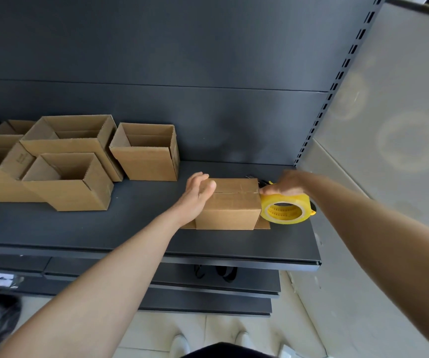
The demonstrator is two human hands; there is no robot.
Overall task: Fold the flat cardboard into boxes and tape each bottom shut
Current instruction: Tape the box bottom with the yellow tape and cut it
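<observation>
A small cardboard box point(227, 210) stands bottom-up on the dark shelf point(130, 228), its closed flaps meeting along a centre seam with tape on it. My left hand point(197, 195) rests on the box's left top edge with fingers straight. My right hand point(289, 183) grips a yellow tape dispenser point(285, 209) with a clear roll, held against the box's right top edge. The box's lower flaps stick out flat at both sides.
Several open-topped folded boxes point(144, 151) point(71, 180) crowd the shelf's left half. A slotted upright point(337, 81) and a grey wall panel point(402, 112) bound the right side. Lower shelves point(208, 288) and a tiled floor lie below.
</observation>
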